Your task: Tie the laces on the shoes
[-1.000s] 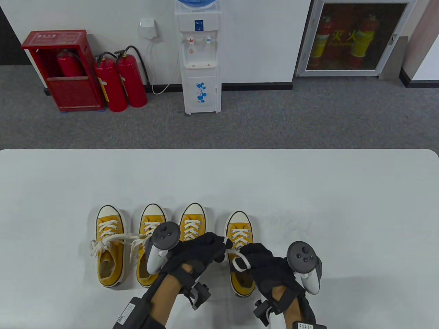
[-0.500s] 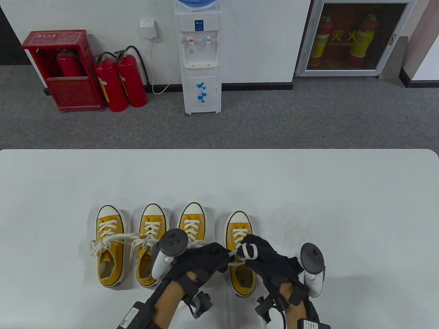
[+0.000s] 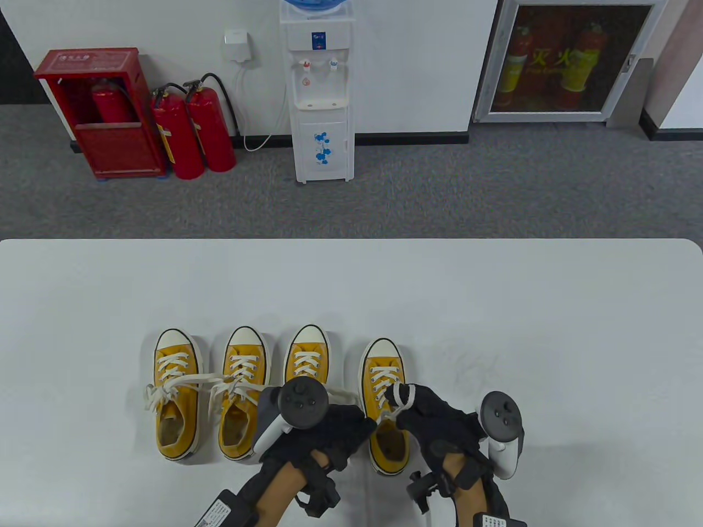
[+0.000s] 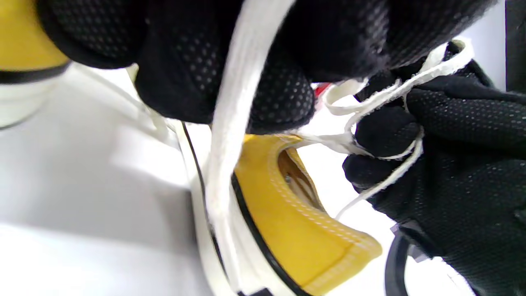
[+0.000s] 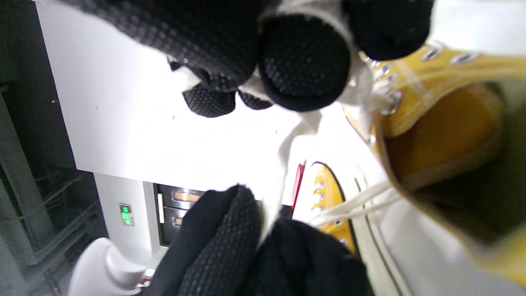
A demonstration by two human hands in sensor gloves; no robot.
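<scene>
the right grip (image 3: 420,409) pinches a loop of white lace (image 3: 405,396); the left grip (image 3: 335,425) pinches its other end, over the rightmost shoe (image 3: 384,403) between them on the surface (image 3: 549,307). knot-forming step, likely; next, pull both ends apart evenly.

White wall (image 3: 417,66), grey carpet (image 3: 439,192), water dispenser (image 3: 321,110), red extinguishers (image 3: 192,132).

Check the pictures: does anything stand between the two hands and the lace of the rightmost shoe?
Nothing visible does. The right hand has the white lace looped round a finger, and the left hand pinches the other strand beside the rightmost shoe.
</scene>
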